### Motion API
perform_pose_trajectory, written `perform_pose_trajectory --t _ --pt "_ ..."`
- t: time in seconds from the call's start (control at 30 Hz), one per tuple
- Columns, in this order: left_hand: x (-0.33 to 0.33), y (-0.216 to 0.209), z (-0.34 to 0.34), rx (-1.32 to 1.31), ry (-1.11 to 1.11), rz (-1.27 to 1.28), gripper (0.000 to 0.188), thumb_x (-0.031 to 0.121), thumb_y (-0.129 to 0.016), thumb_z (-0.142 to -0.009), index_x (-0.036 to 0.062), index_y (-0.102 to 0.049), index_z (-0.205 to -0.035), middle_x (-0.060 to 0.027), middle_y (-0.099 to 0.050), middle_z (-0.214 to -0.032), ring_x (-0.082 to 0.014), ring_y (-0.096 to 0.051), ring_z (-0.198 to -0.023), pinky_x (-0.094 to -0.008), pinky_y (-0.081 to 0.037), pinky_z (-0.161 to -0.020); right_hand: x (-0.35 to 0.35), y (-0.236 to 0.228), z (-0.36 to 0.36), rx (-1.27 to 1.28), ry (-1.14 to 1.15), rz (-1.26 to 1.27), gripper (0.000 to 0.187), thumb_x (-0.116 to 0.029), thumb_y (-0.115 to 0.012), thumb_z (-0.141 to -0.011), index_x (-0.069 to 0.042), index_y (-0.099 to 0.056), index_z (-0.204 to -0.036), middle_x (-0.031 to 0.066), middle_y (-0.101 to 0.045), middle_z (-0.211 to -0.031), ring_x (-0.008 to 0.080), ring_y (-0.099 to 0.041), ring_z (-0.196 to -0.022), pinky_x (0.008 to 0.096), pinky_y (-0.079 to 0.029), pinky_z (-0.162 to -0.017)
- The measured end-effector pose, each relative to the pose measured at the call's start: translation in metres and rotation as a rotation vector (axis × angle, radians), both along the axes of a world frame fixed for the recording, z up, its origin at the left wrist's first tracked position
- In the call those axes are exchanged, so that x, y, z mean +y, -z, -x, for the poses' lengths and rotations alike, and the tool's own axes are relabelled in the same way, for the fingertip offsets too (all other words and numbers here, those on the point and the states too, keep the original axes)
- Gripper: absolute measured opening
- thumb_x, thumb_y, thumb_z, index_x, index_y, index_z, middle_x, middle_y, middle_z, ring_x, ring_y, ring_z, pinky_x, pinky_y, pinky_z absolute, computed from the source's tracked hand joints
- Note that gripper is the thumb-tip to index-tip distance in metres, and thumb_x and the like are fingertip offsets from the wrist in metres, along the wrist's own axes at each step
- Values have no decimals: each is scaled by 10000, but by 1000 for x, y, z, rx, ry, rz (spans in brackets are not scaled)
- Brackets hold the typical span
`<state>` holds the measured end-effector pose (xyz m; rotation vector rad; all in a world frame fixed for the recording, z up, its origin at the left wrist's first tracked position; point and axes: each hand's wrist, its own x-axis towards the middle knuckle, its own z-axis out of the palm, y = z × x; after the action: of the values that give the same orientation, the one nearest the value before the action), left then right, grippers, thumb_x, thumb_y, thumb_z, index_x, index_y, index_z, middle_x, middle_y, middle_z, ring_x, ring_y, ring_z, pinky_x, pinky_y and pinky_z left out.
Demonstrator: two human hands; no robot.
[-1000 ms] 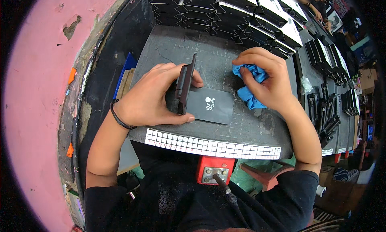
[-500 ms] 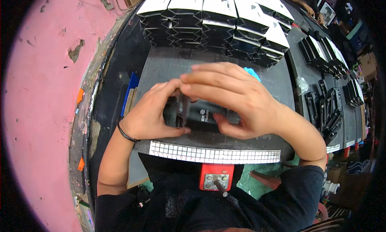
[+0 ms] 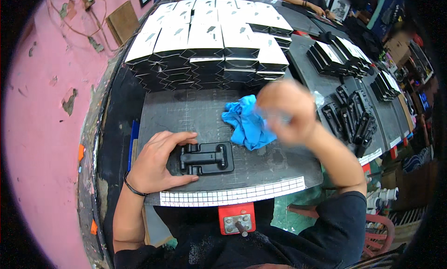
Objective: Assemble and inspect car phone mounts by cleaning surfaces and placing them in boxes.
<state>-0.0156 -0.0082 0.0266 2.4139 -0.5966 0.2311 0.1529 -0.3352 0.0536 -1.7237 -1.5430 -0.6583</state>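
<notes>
A black folding phone stand point(image 3: 205, 158), folded flat, lies on the dark work table. My left hand point(image 3: 160, 162) is closed around its left end, fingers at the far edge and thumb at the near edge. To the right of the stand lies a crumpled blue cloth point(image 3: 249, 124). My right hand point(image 3: 287, 111) is at the cloth's right side, smeared by motion. Whether its fingers have hold of the cloth cannot be made out.
Stacked white-topped black boxes point(image 3: 205, 38) fill the table's far side. On the right, a second table bears a heap of black stands point(image 3: 351, 120) and more boxes point(image 3: 335, 54). A gridded ruler strip point(image 3: 233, 192) runs along the near edge. Another person's hand point(image 3: 319, 10) shows far right.
My right hand has left the stand and moved right to the cloth. The stand now lies folded flat under my left hand. The view has shifted, showing more boxes.
</notes>
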Motion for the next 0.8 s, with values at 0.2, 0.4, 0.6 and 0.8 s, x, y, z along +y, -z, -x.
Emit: perform_pose_trajectory --t 0.2,0.4,0.6,0.8 --pt "-2 2 -8 -44 47 -9 850 229 -1008 -670 68 -648 -1423 -107 -782 -1276 -326 -704 -1170 -450 -538 -1068 -110 -39 -135 -123 1439 383 332 -206 -691 -998 -60 -734 -1294 149 -690 -1353 321 -633 -1329 514 -508 -1077" --pt "3 3 -7 -28 66 29 834 219 -1006 -673 74 -652 -1413 -105 -783 -1277 -317 -701 -1186 -447 -538 -1085 -154 -22 -179 93 1719 782 333 -184 -629 -1005 -87 -784 -1283 142 -684 -1467 354 -586 -1431 556 -497 -1103" --pt "2 4 -9 -7 64 52 855 230 -1009 -668 74 -645 -1426 -99 -787 -1280 -304 -702 -1195 -444 -536 -1091 -184 1 -197 36 1609 634 230 -98 -630 -986 -51 -779 -1155 235 -736 -1335 415 -766 -1119 519 -605 -980" --pt "3 3 -5 -11 53 62 871 266 -1006 -668 71 -645 -1437 -114 -782 -1292 -307 -704 -1195 -446 -537 -1091 -194 19 -214 11 1488 368 265 -38 -666 -952 -9 -702 -1213 265 -711 -1229 475 -755 -1099 532 -629 -943"
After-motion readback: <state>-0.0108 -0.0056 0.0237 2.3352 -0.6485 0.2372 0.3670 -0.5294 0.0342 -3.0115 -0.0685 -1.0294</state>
